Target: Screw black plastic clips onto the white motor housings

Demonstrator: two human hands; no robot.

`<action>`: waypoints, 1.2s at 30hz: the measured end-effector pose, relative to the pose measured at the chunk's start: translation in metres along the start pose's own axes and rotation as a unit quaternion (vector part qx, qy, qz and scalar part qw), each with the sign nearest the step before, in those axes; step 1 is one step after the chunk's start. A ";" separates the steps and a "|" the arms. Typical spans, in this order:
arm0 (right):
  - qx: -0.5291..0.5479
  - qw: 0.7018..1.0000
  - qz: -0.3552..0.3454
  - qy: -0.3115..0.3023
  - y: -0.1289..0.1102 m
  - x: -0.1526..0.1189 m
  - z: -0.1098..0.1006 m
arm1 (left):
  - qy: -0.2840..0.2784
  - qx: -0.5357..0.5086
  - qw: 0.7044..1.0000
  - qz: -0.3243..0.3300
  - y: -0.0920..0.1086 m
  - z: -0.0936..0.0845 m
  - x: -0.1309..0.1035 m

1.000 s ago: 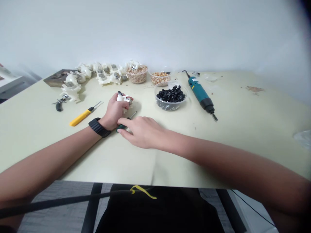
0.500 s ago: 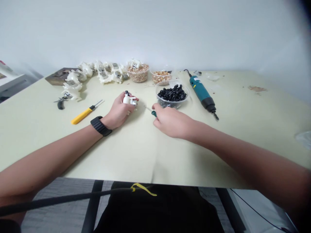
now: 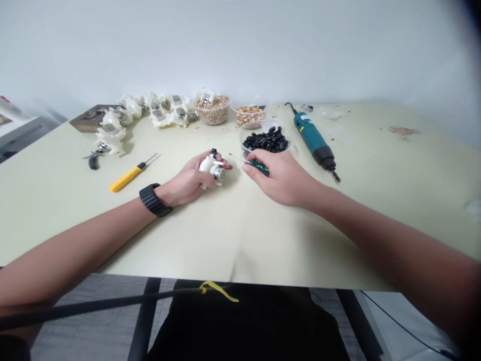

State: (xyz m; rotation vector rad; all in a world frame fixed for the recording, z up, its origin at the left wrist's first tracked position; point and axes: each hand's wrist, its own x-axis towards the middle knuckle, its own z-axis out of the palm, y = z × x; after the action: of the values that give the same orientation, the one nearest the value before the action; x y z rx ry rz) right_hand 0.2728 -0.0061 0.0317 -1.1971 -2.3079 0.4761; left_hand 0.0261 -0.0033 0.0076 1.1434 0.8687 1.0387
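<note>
My left hand (image 3: pixel 193 179) is closed around a white plastic part with a silver motor (image 3: pixel 212 168), whose metal end faces right. A small black piece (image 3: pixel 214 153) sits at the top of that part. In my right hand (image 3: pixel 281 175) is a screwdriver with a green handle (image 3: pixel 260 168). Its thin metal shaft points left, and the tip is a short way from the white part, apart from it. Just behind my right hand stands a clear tub (image 3: pixel 244 131) of small black pieces (image 3: pixel 267 139).
A teal electric screwdriver (image 3: pixel 313 138) lies at right. Behind are tubs of beige pieces (image 3: pixel 212 113) and of brass-coloured pieces (image 3: pixel 248 116). Several white motor assemblies (image 3: pixel 175 110) line the back left, near a yellow-handled screwdriver (image 3: pixel 126 179) and dark-handled cutters (image 3: pixel 93 160).
My left hand has moved right with the white part. My right hand has shifted slightly right and up, and the screwdriver's green handle now shows more fully.
</note>
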 end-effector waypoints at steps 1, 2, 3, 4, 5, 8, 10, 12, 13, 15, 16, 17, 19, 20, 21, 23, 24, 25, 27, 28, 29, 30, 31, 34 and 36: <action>-0.004 1.000 -0.013 -0.002 0.001 0.000 0.001 | -0.007 -0.001 1.000 -0.002 -0.001 -0.001 0.000; -0.013 0.999 -0.029 0.002 0.002 0.000 0.002 | -0.013 -0.003 1.000 -0.005 -0.001 -0.001 0.000; -0.026 0.998 -0.048 0.009 0.004 0.000 0.003 | -0.019 -0.005 1.000 -0.007 -0.002 -0.002 0.000; -0.040 0.997 -0.067 0.017 0.005 0.001 0.005 | -0.024 -0.009 1.000 -0.008 -0.003 -0.002 0.000; -0.052 0.995 -0.082 0.021 0.006 0.001 0.006 | -0.029 -0.015 0.999 -0.007 -0.004 -0.002 0.001; -0.071 0.992 -0.105 0.010 0.009 0.000 0.010 | -0.037 -0.031 0.999 -0.004 -0.005 -0.002 0.001; -0.078 0.991 -0.108 0.001 0.010 0.000 0.011 | -0.035 -0.033 0.999 -0.001 -0.006 -0.001 0.002; -0.083 0.991 -0.105 -0.002 0.009 0.000 0.013 | -0.037 -0.025 0.999 0.002 -0.006 -0.001 0.002; -0.084 0.991 -0.104 -0.001 0.009 0.000 0.013 | -0.040 -0.020 0.999 0.004 -0.006 -0.001 0.002; -0.084 0.991 -0.105 0.000 0.008 0.001 0.014 | -0.048 -0.013 0.999 0.004 -0.006 -0.002 0.002; -0.083 0.991 -0.106 0.000 0.008 0.001 0.014 | -0.051 -0.012 0.999 0.002 -0.007 -0.002 0.002; -0.081 0.991 -0.108 -0.002 0.007 0.002 0.014 | -0.051 -0.015 0.999 -0.002 -0.007 -0.002 0.002; -0.082 0.991 -0.108 -0.008 0.007 0.002 0.013 | -0.047 -0.021 0.999 -0.009 -0.007 -0.002 0.002; -0.084 0.991 -0.106 -0.009 0.006 0.002 0.013 | -0.046 -0.021 0.999 -0.011 -0.007 -0.001 0.001; -0.087 0.991 -0.104 -0.009 0.006 0.003 0.013 | -0.046 -0.019 0.999 -0.011 -0.006 -0.001 0.001; -0.103 0.989 -0.105 -0.008 0.006 0.003 0.013 | -0.048 -0.012 0.999 -0.008 -0.006 0.000 0.001; -0.119 0.987 -0.109 -0.008 0.006 0.003 0.013 | -0.049 -0.009 0.999 -0.006 -0.006 0.000 0.001; -0.141 0.983 -0.113 -0.007 0.006 0.003 0.013 | -0.050 -0.006 0.999 -0.005 -0.006 0.000 0.000; -0.198 0.972 -0.123 -0.007 0.006 0.002 0.012 | -0.052 -0.002 0.999 -0.005 -0.006 0.000 0.000; -0.225 0.966 -0.129 -0.008 0.005 0.001 0.012 | -0.053 0.001 0.999 -0.006 -0.005 0.000 0.000; -0.249 0.959 -0.135 -0.009 0.003 0.001 0.011 | -0.054 0.005 0.998 -0.008 -0.005 0.000 0.000; -0.267 0.953 -0.140 -0.008 0.001 0.000 0.011 | -0.054 0.009 0.998 -0.009 -0.005 0.000 -0.001; -0.280 0.949 -0.144 -0.006 -0.002 -0.001 0.010 | -0.054 0.015 0.998 -0.011 -0.004 0.001 -0.002; -0.293 0.946 -0.138 -0.006 -0.012 -0.001 0.010 | -0.051 0.026 0.998 -0.012 -0.002 0.004 -0.005; -0.285 0.951 -0.116 -0.014 -0.018 0.000 0.010 | -0.043 0.030 0.999 -0.008 -0.001 0.007 -0.008</action>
State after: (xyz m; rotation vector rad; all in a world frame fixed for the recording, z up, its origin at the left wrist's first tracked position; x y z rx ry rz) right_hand 0.2552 -0.0173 0.0323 -1.1321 -2.6609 -0.2853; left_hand 0.0304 -0.0133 0.0086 1.2199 0.8448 0.9491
